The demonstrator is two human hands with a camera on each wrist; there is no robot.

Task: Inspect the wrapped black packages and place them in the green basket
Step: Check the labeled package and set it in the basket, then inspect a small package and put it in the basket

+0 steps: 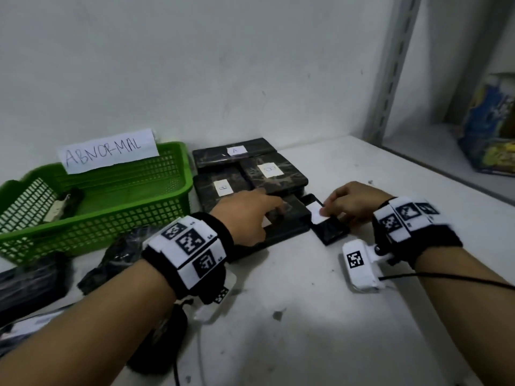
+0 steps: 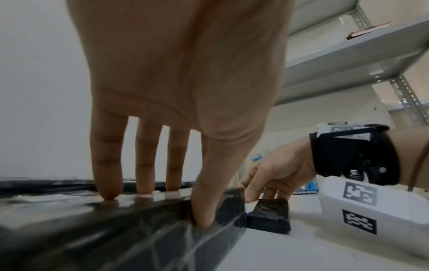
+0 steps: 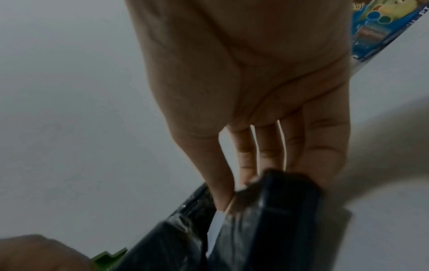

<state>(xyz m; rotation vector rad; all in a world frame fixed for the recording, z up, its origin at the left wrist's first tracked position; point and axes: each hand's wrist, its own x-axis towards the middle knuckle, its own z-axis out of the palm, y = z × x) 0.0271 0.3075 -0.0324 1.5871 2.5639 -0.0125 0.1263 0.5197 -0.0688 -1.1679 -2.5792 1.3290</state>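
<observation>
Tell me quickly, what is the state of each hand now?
Left hand: open, straight fingers pressing on the large wrapped package.
Right hand: closed, pinching the small labelled package.

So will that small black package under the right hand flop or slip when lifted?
Probably stiff: the small black package keeps crisp, boxy edges. Its glossy wrap may be slippery; a side grip seems safer. Flat, so unlikely to roll.

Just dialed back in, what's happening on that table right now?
A person is sorting wrapped black packages. The left hand rests with straight fingers on a large black package lying on the table. The right hand pinches a small black package with a white label, right beside it. Neither is in the green basket yet. More labelled packages lie behind them.
</observation>
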